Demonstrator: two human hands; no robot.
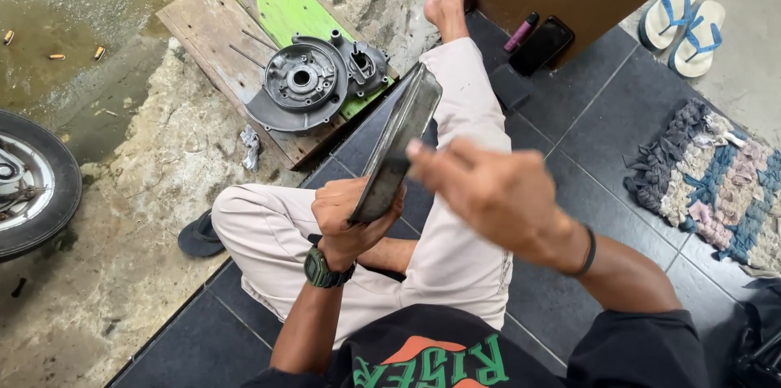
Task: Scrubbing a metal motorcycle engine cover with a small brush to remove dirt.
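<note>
The left hand [351,213] is clamped round the lower end of a long, dark metal cover [400,140], fingers wrapped over its rim, and holds it tilted edge-up over the person's lap; that grip is firmly closed on the part. The right hand [488,193] sits just right of the cover with its fingertips pressed against the rim near the middle, fingers together and resting on the edge rather than wrapped round it. The cover looks like a stiff, shallow cast or pressed piece, probably moderately heavy for its size, and its dull greyish face suggests oil or grime that could make it slippery; the thin rim is the natural place to take hold, with a second hand steadying the far end so it does not twist. Beyond the cover, on a wooden board [213,30] partly painted green, lies a round grey engine casing [303,83] with a smaller casting beside it and thin rods next to them. Left of the cover and low down, a dark sandal [198,237] lies by the bent knee, and a crumpled rag [250,146] lies on the rough concrete. Far left of the cover a wheel [28,180] shows at the edge. Right of the cover, a woven mat [716,180] lies on the dark tiles, with a phone [541,45] beyond it.
</note>
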